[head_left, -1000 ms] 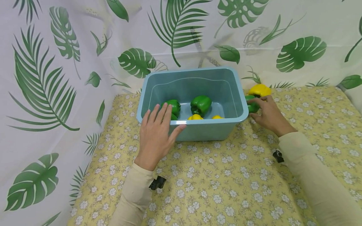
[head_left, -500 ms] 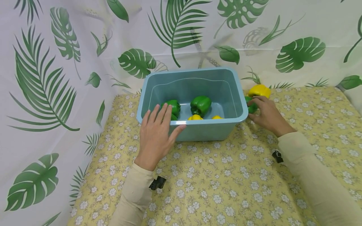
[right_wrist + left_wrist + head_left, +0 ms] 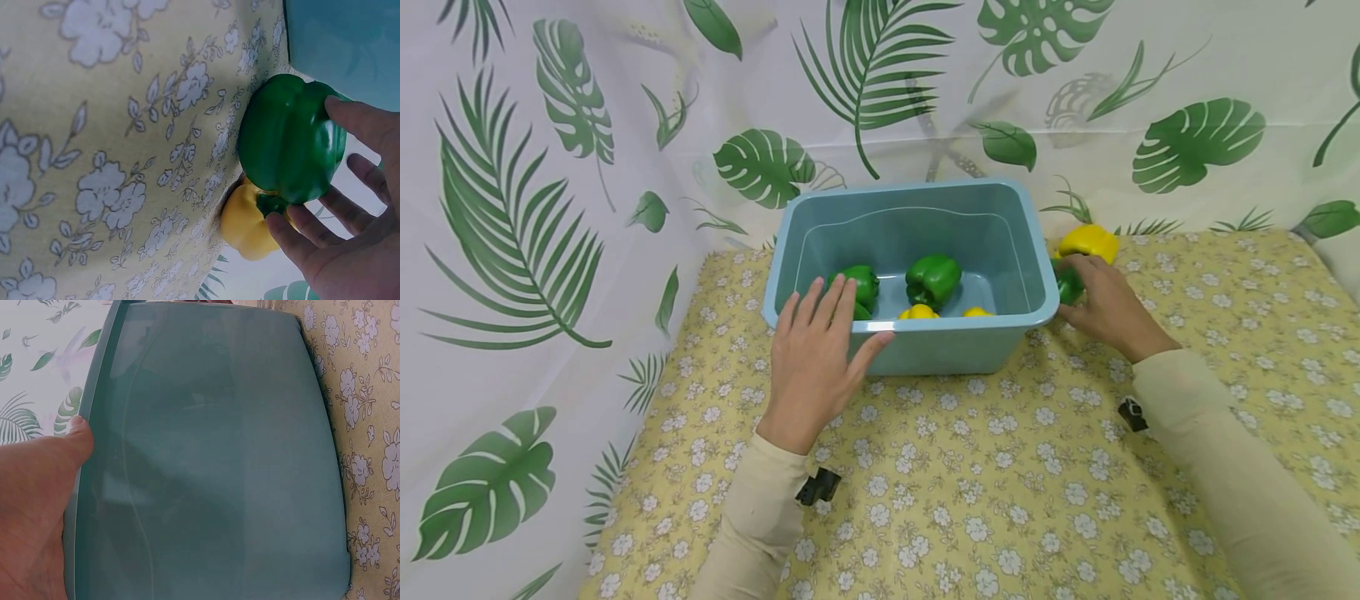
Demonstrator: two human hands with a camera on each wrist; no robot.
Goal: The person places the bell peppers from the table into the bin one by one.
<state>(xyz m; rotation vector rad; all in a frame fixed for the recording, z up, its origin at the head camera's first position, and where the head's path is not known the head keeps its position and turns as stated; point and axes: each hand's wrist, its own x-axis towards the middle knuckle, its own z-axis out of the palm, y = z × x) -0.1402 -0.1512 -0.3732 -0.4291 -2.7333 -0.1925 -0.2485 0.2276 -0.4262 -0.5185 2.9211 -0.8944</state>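
My right hand [image 3: 1105,302] holds a green bell pepper [image 3: 289,137] beside the bin's right wall. Its thumb lies on one side of the pepper and its fingers reach round the other. A yellow bell pepper [image 3: 1088,242] sits just behind, partly covered by the green one in the right wrist view. My left hand [image 3: 812,360] rests over the front rim of a blue-green plastic bin [image 3: 925,348], fingers extended over the inside, thumb [image 3: 78,434] along the rim. Inside the bin lie green bell peppers [image 3: 933,279] and yellow ones [image 3: 919,312], partly hidden by the front wall.
A yellow floral cloth [image 3: 925,500] covers the table. A white leaf-print sheet [image 3: 895,100] hangs behind the bin and along the left side. Small black wrist cameras [image 3: 817,486] are worn under both forearms.
My right hand has shifted slightly left, closer to the bin, along with the green bell pepper, which is now more covered by the fingers. The left hand and bin stay in place.
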